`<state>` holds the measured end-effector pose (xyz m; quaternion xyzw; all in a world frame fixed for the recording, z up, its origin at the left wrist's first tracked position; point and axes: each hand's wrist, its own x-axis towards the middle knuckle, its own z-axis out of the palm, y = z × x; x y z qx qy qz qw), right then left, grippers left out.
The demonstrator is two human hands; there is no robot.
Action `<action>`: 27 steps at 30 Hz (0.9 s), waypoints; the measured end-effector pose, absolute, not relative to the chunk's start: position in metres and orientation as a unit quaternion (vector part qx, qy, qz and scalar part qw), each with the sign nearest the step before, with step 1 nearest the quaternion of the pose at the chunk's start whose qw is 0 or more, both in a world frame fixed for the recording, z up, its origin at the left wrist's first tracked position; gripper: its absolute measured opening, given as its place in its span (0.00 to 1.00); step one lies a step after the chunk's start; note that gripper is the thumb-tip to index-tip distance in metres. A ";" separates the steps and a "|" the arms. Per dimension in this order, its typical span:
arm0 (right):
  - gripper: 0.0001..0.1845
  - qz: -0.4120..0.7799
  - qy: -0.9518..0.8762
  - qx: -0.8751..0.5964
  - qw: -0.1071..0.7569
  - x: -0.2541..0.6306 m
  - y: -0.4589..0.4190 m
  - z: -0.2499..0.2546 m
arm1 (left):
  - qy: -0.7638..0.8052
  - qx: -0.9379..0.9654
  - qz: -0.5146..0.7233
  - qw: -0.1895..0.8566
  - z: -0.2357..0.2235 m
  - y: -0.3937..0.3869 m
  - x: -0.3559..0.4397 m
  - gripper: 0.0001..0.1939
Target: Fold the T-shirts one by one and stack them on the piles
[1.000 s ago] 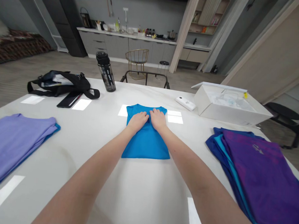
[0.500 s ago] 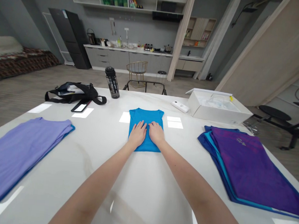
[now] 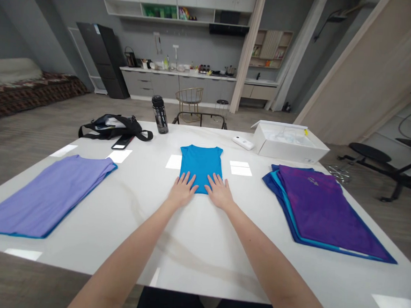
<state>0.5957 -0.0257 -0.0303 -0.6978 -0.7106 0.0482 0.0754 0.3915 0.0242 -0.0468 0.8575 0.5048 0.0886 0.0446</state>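
Lavender folded shirt (image 3: 44,196) near left edge of tabletop (image 3: 198,261). Left hand (image 3: 181,191) and right hand (image 3: 219,193) apart, flat, fingers spread, gripping nothing, fingertips on near corners of blue T-shirt (image 3: 200,165), hem partly hidden beneath. Shirt mid-tabletop, long axis front-to-back, collar toward far edge. Purple garment stack (image 3: 314,208) near right edge.
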 end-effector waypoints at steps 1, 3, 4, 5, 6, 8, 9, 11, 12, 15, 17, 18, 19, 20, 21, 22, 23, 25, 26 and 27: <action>0.36 0.054 -0.707 -0.702 0.070 0.598 -0.032 -0.030 | 0.506 0.858 0.078 0.048 -0.046 0.019 0.387 0.35; 0.37 0.068 -0.694 -0.714 0.061 0.602 -0.044 -0.030 | 0.507 0.859 0.063 0.044 -0.044 0.012 0.378 0.35; 0.38 0.071 -0.684 -0.724 0.060 0.603 -0.049 -0.030 | 0.505 0.860 0.065 0.035 -0.042 0.009 0.375 0.33; 0.39 0.069 -0.674 -0.733 0.063 0.603 -0.051 -0.029 | 0.503 0.860 0.076 0.021 -0.040 0.009 0.374 0.31; 0.39 0.060 -0.667 -0.740 0.072 0.600 -0.052 -0.027 | 0.499 0.862 0.094 0.006 -0.037 0.009 0.376 0.29; 0.37 0.034 -0.674 -0.731 0.102 0.591 -0.048 -0.023 | 0.478 0.867 0.139 -0.011 -0.032 0.015 0.386 0.28; 0.36 0.032 -0.691 -0.713 0.114 0.584 -0.044 -0.021 | 0.460 0.874 0.154 -0.009 -0.030 0.019 0.393 0.28; 0.34 0.059 -0.733 -0.668 0.115 0.572 -0.035 -0.018 | 0.420 0.895 0.149 0.013 -0.030 0.027 0.407 0.29; 0.34 0.077 -0.749 -0.649 0.107 0.568 -0.031 -0.017 | 0.406 0.904 0.135 0.025 -0.031 0.031 0.412 0.29; 0.34 0.089 -0.759 -0.640 0.080 0.570 -0.029 -0.022 | 0.408 0.906 0.099 0.040 -0.039 0.034 0.414 0.29; 0.35 0.072 -0.750 -0.654 0.071 0.580 -0.034 -0.028 | 0.430 0.897 0.099 0.035 -0.044 0.029 0.406 0.29; 0.36 0.068 -0.744 -0.661 0.066 0.587 -0.038 -0.030 | 0.439 0.892 0.099 0.034 -0.046 0.026 0.400 0.30; 0.37 0.066 -0.739 -0.668 0.061 0.593 -0.042 -0.031 | 0.447 0.888 0.099 0.034 -0.047 0.023 0.395 0.31; 0.37 0.066 -0.735 -0.673 0.057 0.599 -0.046 -0.032 | 0.454 0.885 0.097 0.035 -0.048 0.020 0.389 0.32; 0.38 0.066 -0.732 -0.676 0.052 0.604 -0.050 -0.033 | 0.461 0.882 0.094 0.038 -0.048 0.017 0.384 0.32; 0.38 0.067 -0.729 -0.679 0.048 0.609 -0.053 -0.033 | 0.465 0.880 0.089 0.042 -0.048 0.014 0.380 0.32; 0.39 0.068 -0.727 -0.682 0.045 0.613 -0.057 -0.034 | 0.466 0.880 0.083 0.047 -0.048 0.012 0.376 0.32; 0.40 0.073 -0.725 -0.684 0.041 0.620 -0.064 -0.035 | 0.462 0.882 0.073 0.056 -0.047 0.007 0.369 0.31; 0.40 0.075 -0.725 -0.683 0.041 0.623 -0.068 -0.036 | 0.458 0.884 0.070 0.059 -0.047 0.004 0.366 0.31; 0.40 0.077 -0.726 -0.682 0.043 0.625 -0.072 -0.037 | 0.454 0.886 0.070 0.061 -0.047 0.001 0.362 0.31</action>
